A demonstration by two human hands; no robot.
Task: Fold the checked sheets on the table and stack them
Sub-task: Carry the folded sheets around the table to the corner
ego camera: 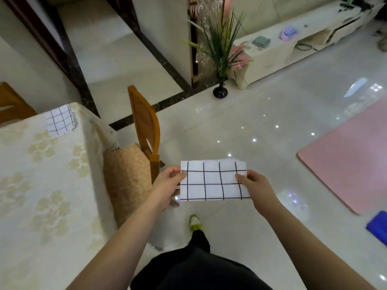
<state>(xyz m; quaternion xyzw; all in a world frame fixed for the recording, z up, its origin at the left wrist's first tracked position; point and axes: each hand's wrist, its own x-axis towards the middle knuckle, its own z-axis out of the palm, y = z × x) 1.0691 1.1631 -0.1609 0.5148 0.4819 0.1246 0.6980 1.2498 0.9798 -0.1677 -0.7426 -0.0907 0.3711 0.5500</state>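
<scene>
A folded white sheet with a black check [213, 182] hangs flat in the air over the floor, to the right of the table. My left hand [167, 185] pinches its left edge and my right hand [258, 189] pinches its right edge, thumbs on top. A second folded checked sheet [60, 120] lies on the table [41, 174] near its far right corner. The table wears a cream cloth with a pale flower pattern.
A wooden chair [144, 130] with a patterned cushion stands at the table's right side. A black vase with a green plant [220, 59] is on the glossy tiled floor beyond. A pink mat [351, 162] and a blue object [378, 227] lie at the right.
</scene>
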